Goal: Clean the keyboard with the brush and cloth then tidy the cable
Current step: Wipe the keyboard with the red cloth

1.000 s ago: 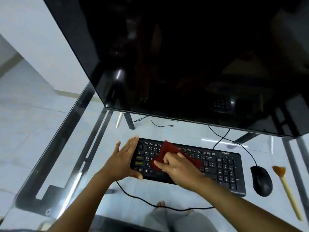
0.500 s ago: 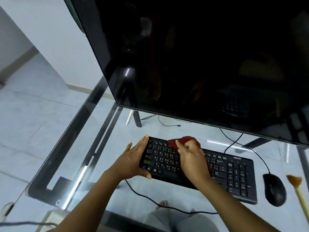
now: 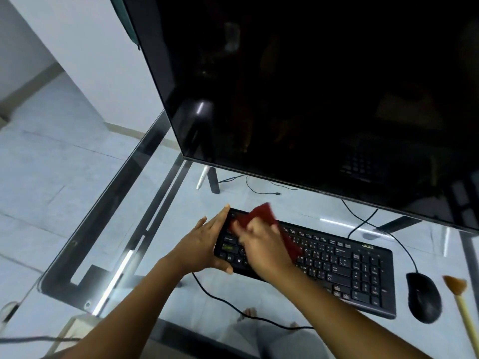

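A black keyboard (image 3: 344,265) lies on the glass desk in front of the monitor. My left hand (image 3: 204,242) grips its left end, thumb under the front edge and fingers along the side. My right hand (image 3: 261,244), blurred by motion, presses a dark red cloth (image 3: 259,216) onto the keys at the keyboard's upper left. The keyboard's black cable (image 3: 233,307) loops across the glass below my arms. A brush (image 3: 460,294) with a tan handle and orange bristles lies at the far right.
A large dark monitor (image 3: 324,86) fills the top and overhangs the keyboard. A black mouse (image 3: 423,296) sits between the keyboard and the brush, its cable (image 3: 396,242) running back under the monitor. The glass desk (image 3: 145,203) ends at a dark frame on the left.
My right hand has swept the cloth from the keyboard's middle to its upper left corner. My left hand has stayed on the left end. The head camera has shifted.
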A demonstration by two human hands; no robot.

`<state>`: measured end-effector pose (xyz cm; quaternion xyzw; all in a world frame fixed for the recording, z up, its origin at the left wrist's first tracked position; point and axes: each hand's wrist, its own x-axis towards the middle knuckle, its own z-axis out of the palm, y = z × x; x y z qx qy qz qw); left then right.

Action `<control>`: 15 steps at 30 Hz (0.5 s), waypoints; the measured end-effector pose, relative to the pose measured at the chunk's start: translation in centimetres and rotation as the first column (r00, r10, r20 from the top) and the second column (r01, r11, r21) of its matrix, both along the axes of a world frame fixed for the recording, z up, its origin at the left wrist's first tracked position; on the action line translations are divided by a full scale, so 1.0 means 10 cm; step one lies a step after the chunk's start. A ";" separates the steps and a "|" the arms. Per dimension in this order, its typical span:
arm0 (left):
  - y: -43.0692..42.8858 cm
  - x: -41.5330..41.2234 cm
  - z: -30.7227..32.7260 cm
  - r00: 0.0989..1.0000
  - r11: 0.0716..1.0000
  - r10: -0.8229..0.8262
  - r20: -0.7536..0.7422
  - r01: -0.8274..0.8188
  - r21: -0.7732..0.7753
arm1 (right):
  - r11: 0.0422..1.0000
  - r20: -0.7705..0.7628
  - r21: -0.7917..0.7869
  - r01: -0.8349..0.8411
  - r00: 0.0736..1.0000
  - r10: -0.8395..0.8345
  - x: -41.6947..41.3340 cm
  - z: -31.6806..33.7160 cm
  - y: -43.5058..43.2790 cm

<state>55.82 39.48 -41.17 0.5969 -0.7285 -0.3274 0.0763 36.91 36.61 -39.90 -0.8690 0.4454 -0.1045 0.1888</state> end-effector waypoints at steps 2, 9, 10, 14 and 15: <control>0.01 0.01 -0.01 1.000 1.000 -0.009 -0.006 0.009 -0.001 | 0.974 -0.019 -0.007 -0.228 0.974 0.228 -0.01 0.05 0.07; 0.01 0.01 0.03 1.000 1.000 -0.008 -0.012 0.008 -0.011 | 0.995 0.015 0.057 0.078 0.997 -0.079 0.17 0.02 -0.20; 0.01 0.01 0.02 1.000 1.000 -0.012 -0.015 0.012 -0.014 | 0.995 0.008 0.058 -0.076 0.997 0.075 0.17 0.05 -0.07; 0.01 0.03 0.00 1.000 1.000 -0.020 -0.013 0.020 -0.015 | 0.940 0.005 0.068 -0.334 0.943 0.334 0.01 0.07 -0.08; 0.00 0.03 0.01 1.000 1.000 -0.015 -0.020 0.015 -0.011 | 0.981 0.040 0.077 -0.179 0.983 0.177 0.03 0.06 -0.21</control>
